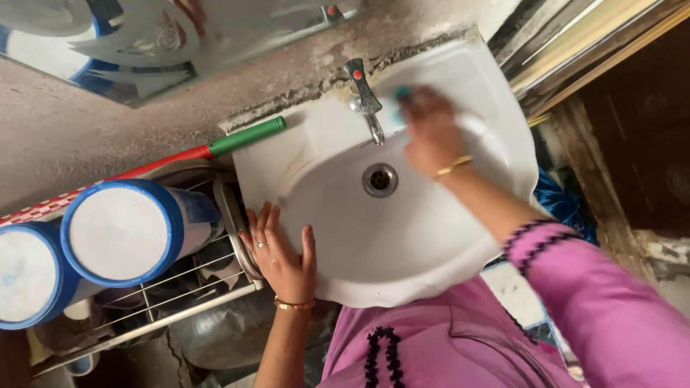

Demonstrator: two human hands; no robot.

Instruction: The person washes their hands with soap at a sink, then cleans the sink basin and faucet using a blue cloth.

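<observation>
While the left hand (pixel 282 253) lies flat on the white sink (pixel 402 244), the right hand (pixel 430 129) grips a teal scrubber (pixel 399 100).

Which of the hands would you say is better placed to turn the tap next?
Probably the right hand. It is already up at the back of the white sink, just beside the tap, holding what looks like a teal scrubber, though motion blurs it. The left hand rests flat on the sink's near rim, farther away.
</observation>
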